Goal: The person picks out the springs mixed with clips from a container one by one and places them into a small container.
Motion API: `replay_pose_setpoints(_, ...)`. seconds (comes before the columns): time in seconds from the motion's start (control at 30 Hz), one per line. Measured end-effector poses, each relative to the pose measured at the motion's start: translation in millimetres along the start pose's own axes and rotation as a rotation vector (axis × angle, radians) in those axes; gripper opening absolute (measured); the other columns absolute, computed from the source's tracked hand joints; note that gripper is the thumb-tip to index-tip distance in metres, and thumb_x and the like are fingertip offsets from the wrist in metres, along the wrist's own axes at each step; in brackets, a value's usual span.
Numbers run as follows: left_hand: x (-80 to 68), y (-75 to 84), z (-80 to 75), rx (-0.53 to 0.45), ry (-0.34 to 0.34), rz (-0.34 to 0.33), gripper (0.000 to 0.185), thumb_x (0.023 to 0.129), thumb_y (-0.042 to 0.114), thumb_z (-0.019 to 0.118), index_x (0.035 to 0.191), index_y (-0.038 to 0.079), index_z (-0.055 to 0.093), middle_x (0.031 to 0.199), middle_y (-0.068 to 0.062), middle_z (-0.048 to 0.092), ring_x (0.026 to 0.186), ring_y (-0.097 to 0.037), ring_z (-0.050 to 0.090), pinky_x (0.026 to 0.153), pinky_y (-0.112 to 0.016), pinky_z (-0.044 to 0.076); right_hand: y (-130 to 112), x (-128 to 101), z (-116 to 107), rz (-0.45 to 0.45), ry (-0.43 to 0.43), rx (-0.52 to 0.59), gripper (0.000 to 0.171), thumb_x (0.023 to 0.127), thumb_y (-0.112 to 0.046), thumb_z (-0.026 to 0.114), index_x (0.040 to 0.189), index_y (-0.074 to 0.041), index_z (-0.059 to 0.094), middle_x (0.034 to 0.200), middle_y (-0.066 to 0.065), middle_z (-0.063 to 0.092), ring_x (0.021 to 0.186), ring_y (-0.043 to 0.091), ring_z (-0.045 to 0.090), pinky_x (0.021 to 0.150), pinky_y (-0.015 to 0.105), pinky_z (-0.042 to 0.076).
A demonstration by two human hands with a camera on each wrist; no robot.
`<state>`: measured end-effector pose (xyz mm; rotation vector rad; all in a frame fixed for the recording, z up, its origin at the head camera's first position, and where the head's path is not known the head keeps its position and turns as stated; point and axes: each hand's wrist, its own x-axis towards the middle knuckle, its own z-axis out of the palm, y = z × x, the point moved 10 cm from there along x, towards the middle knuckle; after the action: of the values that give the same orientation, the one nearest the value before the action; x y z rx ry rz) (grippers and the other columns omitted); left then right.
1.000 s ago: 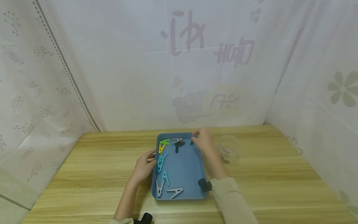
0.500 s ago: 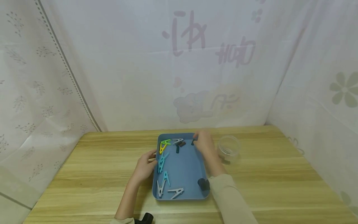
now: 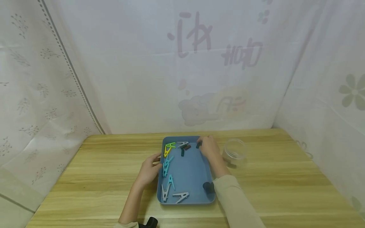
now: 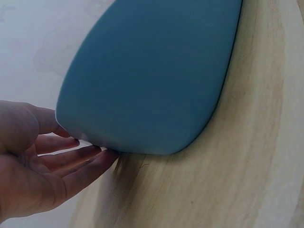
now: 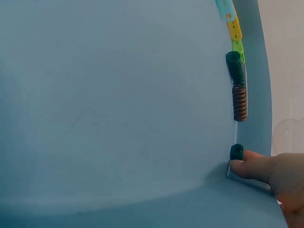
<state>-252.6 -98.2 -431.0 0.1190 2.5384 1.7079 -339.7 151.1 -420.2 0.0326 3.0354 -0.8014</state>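
My right hand (image 3: 210, 148) is in the far right corner of the blue tray (image 3: 188, 177). Its thumb and fingers pinch a dark green coil spring (image 5: 236, 152), partly hidden by the thumb in the right wrist view. Along the tray's far side lie another green spring (image 5: 234, 66) and a brown spring (image 5: 240, 103). My left hand (image 3: 149, 169) holds the tray's left side, thumb at the rim and fingertips against the lower outer wall in the left wrist view.
Plastic clips line the tray's left side: a green clip (image 3: 170, 145), a yellow clip (image 3: 167, 152), several turquoise clips (image 3: 166, 170) and a grey clip (image 3: 181, 196). Right of the tray stands a clear round container (image 3: 234, 148), with brown pieces (image 3: 231, 165) close by its base.
My right hand has lowered slightly at the far right corner, still pinching the green spring. The left hand stays at the tray's side. The whole head view has shifted a little.
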Motion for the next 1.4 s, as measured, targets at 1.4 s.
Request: replay_pose_setpoints(1.4, -0.5, -0.7, 0.2, -0.01, -0.007, -0.011, 0.052, 0.1, -0.002, 0.052, 0.151, -0.011, 0.047, 0.138, -0.036, 0.059, 0.113, -0.043, 0.068, 0.076, -0.041, 0.061, -7, 4, -10, -0.092, 0.06, 0.139, 0.02, 0.098, -0.009, 0.071, 0.115, 0.002, 0.074, 0.134, 0.028, 0.064, 0.132, 0.047, 0.055, 0.111, 0.06, 0.044)
